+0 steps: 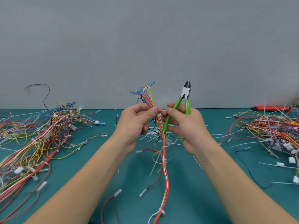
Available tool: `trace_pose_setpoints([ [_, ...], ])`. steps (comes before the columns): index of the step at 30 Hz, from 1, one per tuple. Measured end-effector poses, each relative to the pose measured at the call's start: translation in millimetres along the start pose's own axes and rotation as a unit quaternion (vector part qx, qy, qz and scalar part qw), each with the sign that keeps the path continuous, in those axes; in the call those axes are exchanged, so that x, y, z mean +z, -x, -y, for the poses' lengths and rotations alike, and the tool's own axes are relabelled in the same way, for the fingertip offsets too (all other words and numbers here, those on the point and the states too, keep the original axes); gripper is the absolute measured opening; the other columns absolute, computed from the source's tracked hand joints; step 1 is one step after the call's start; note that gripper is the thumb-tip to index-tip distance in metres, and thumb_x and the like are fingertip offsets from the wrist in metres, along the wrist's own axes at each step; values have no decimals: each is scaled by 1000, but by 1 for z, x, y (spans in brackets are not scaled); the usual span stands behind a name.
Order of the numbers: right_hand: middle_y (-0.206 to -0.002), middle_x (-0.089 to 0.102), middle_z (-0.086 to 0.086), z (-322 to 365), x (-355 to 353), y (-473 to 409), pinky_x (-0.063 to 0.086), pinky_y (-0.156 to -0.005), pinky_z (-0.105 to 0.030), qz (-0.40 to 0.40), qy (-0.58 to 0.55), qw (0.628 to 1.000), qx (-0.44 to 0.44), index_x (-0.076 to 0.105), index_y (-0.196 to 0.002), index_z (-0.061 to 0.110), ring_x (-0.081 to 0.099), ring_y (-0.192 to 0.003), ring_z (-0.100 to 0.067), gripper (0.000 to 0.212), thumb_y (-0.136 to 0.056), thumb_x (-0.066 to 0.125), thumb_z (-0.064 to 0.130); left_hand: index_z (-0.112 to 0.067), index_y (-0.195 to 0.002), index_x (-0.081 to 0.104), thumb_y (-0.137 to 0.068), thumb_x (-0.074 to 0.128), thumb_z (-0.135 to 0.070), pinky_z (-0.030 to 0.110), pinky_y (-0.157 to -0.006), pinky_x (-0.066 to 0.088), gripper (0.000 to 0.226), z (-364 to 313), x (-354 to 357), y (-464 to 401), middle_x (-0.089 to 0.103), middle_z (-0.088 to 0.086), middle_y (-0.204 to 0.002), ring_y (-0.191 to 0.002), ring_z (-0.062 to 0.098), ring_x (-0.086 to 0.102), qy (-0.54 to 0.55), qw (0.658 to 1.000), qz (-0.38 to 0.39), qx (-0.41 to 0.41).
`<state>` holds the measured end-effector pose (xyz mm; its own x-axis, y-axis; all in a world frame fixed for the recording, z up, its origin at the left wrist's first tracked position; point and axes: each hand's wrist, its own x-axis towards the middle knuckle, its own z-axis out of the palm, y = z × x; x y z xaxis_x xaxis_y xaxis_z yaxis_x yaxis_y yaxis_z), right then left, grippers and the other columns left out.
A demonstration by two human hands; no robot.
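Left hand (137, 120) fingers clamp the bundle (149, 97); right hand (186, 125) fingers hold cutters (186, 94) and pinch the tie (162, 110) tail between the thumbs. Probably tightening; next, blades must reach that tail.

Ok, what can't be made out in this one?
Head view, white cable tie between left hand and right hand, which holds the green cutters: too small, thumbs hide whether it circles the wire bundle.
Head view, orange object far right: blurred, crossed by loose ties.
Head view, right wire pile: cut off by the frame edge, blurred.
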<state>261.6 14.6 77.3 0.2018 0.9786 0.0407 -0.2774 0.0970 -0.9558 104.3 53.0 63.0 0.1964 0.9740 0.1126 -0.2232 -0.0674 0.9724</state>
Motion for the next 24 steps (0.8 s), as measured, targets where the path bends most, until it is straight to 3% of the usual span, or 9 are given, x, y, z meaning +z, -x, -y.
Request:
trace_pose_setpoints([
  [5, -78, 74, -4, 4, -5, -2, 65, -75, -39, -2, 67, 997, -46, 67, -109, 10, 76, -76, -19, 11, -100, 62, 6, -22, -88, 68, -87, 79, -29, 18, -44, 34, 14, 2, -5, -2, 80, 6, -96, -44, 9, 38, -9, 1000, 26, -6],
  [8, -78, 73, -2, 6, -5, -3, 64, -76, -38, -5, 79, 994, -72, 68, -110, 11, 77, -78, -21, 11, -101, 62, 8, -19, -93, 70, -89, 77, -25, 18, -46, 39, 11, 2, -8, -3, 79, 4, -96, -48, 9, 47, -9, 998, 57, -19],
  [12, -79, 72, -2, 7, -7, -3, 63, -75, -39, -15, 78, 994, -75, 68, -114, 12, 76, -79, -21, 14, -102, 60, 9, -4, -110, 70, -84, 74, -19, 19, -51, 48, 30, -1, -12, -4, 78, 6, -94, -59, 10, 58, 13, 995, 93, -29],
  [14, -78, 72, -2, 9, -9, -3, 62, -76, -45, -15, 77, 995, -63, 68, -113, 12, 75, -79, -20, 15, -101, 61, 8, -1, -110, 69, -90, 71, -12, 20, -54, 51, 23, -2, -14, -5, 78, 11, -99, -64, 12, 62, 7, 995, 99, -28],
  [18, -77, 70, -2, 14, -15, -4, 62, -80, -54, -5, 87, 995, -48, 70, -108, 11, 74, -76, -20, 13, -97, 63, 8, 6, -118, 66, -95, 68, -9, 21, -54, 52, 28, -4, -14, -5, 78, 9, -99, -67, 12, 62, -2, 996, 84, -28],
  [24, -74, 67, 0, 26, -31, -11, 64, -78, -54, -35, 103, 991, -80, 71, -103, 14, 71, -73, -20, 11, -95, 65, 10, 4, -120, 67, -97, 67, -10, 20, -54, 51, 27, -6, -14, -5, 78, 4, -98, -65, 9, 60, -12, 998, 65, -19],
])
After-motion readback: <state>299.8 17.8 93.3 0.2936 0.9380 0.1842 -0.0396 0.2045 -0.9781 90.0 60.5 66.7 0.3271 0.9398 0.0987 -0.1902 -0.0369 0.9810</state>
